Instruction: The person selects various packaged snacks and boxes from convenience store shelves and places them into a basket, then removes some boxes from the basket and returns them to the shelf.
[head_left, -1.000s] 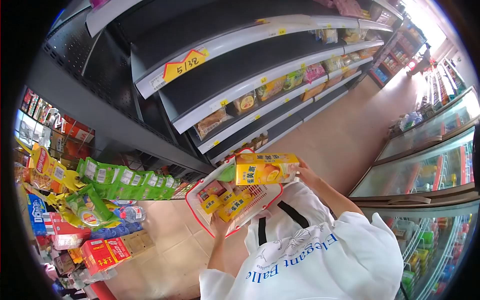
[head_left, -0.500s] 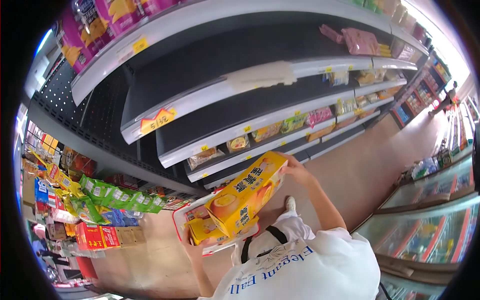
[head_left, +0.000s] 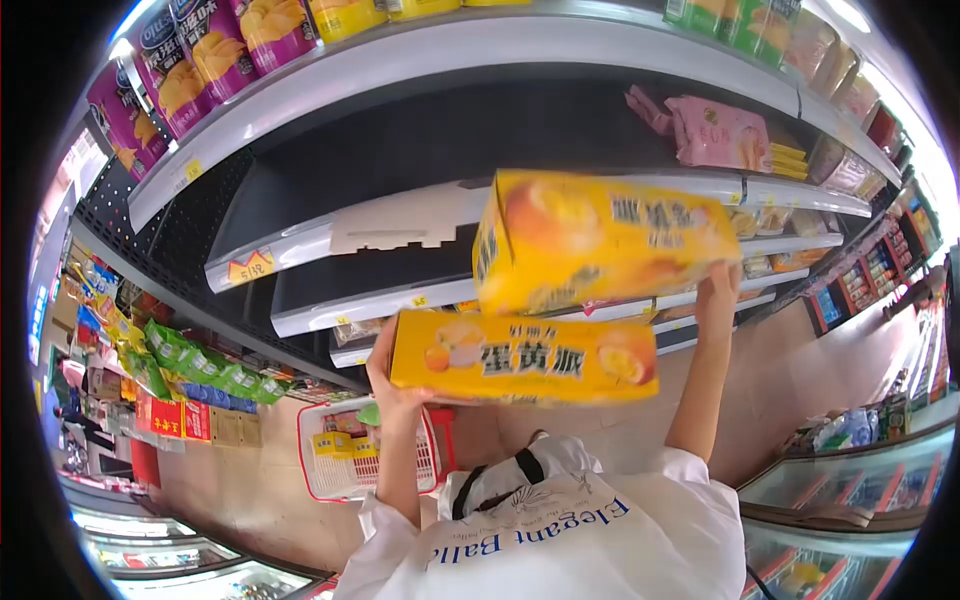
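Two yellow snack boxes with pictures of round pies are up in front of the shelves. My left hand (head_left: pixel 397 378) is closed round the left end of the lower yellow box (head_left: pixel 450 350), which is held roughly level. By its right end, my right hand (head_left: pixel 720 290) grips the upper yellow box (head_left: pixel 590 235), slightly blurred and higher, nearer the shelf edge. The lower box overlaps the bottom of the upper one in view; whether they touch I cannot tell. Below my left hand stands a white and red shopping basket (head_left: pixel 318 470) with small yellow packs inside.
A dark shelf (head_left: pixel 400 130) runs ahead, with a pink packet (head_left: pixel 720 135) at its right. Purple chip canisters (head_left: pixel 215 50) stand on the shelf above. Green snack bags (head_left: pixel 190 360) hang at left. Freezer cases (head_left: pixel 850 480) flank the aisle at right.
Both boxes have come up from the basket area toward the shelves. They were stacked close together and low; now each hand holds one at its end. The basket shows more fully.
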